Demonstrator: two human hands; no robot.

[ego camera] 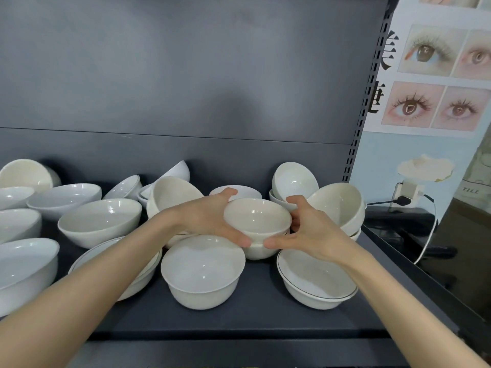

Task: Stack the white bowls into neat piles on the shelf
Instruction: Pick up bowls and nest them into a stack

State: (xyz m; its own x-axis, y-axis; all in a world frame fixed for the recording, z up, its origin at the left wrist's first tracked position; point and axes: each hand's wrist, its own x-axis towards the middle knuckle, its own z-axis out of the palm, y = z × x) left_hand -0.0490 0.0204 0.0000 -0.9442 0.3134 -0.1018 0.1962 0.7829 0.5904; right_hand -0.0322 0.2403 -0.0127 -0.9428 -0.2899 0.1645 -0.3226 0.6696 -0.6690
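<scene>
Cradling top bowl (257, 217), left hand (210, 221) and right hand (312, 231) fingers (295, 201) either side

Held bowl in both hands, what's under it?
Another white bowl, nested beneath the held bowl. Only its outer wall shows; its inside is covered.

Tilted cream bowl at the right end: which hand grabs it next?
Right, probably: the right hand is next to the tilted bowl; the left hand is across the held bowl and would have to reach over.
</scene>
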